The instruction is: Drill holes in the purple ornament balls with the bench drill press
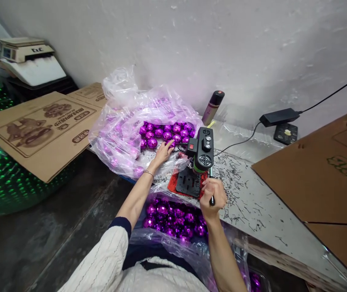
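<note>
My left hand (162,154) reaches into the open plastic bag with its fingers stretched out. Its fingertips are at the near edge of a cluster of shiny purple faceted balls (158,132); whether they pinch one is hard to make out. My right hand (213,195) is wrapped around the black-tipped lever handle (212,201) of a small black bench press machine (205,150). Below the machine's head, its slotted black base plate (187,183) sits on a red sheet (173,182). The spot under the head is mostly hidden.
More purple balls (173,219) fill a plastic-lined container below the table edge. Black scraps litter the table (249,194). A spray can (212,107) and power adapter (279,117) stand behind. Cardboard flaps flank both sides, the left one (45,129) above bagged green balls (18,178).
</note>
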The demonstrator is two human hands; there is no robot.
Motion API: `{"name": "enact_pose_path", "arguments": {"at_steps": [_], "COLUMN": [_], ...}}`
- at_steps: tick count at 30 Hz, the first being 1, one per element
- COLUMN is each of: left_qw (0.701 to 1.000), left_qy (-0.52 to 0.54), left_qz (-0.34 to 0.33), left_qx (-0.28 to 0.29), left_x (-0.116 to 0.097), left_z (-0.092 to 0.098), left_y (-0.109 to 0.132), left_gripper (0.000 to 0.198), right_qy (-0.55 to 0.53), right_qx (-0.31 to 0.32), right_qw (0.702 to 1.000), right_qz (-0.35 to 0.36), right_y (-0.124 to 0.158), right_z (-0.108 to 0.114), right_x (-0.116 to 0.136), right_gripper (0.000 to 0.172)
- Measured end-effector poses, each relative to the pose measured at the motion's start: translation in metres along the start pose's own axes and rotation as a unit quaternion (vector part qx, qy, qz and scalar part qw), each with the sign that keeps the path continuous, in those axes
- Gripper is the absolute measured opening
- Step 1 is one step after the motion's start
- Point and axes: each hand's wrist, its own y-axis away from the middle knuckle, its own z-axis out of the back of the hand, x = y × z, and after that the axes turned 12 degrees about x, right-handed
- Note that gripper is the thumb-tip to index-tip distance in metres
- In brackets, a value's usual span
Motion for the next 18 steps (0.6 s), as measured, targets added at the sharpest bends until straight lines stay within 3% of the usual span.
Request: {"name": "enact_pose_path", "arguments": {"at_steps": [3,6,11,14,18], "left_qw": [0.993,0.967,0.863,0.821,0.812], "left_qy": [0.105,0.246,0.499,0.565,0.575], "left_qz": [-0.029,-0.013,0.065,0.061,0.083], "left_qx": [-0.039,-0.065,-0.055,-0.047,-0.048], "left_x": [0.001,-0.001,-0.007,-0.011,-0.022], "left_z": [0.003,0.014,0.027,0.026,0.013], "left_y": [-0.001,0.011,0.054,0.076,0.094], "left_gripper": [0.041,0.05,0.06,0.054,0.051], "right_qy": [0.004,0.004,-0.006,-0.016,-0.015], "right_qx": [0.006,0.011,0.008,0.011,0.019], "right_qw": [1.0,1.0,1.0,1.0,0.998], "right_qz": [0.013,0.02,0.005,-0.021,-0.05], "right_y": [-0.001,-0.002,-0.006,-0.014,-0.03], "right_z": [0.001,0.002,0.004,0.007,0.014], "right_x": [0.0,0.0,0.002,0.005,0.01], "right_gripper": [0.027,0.027,0.027,0.027,0.03]}}
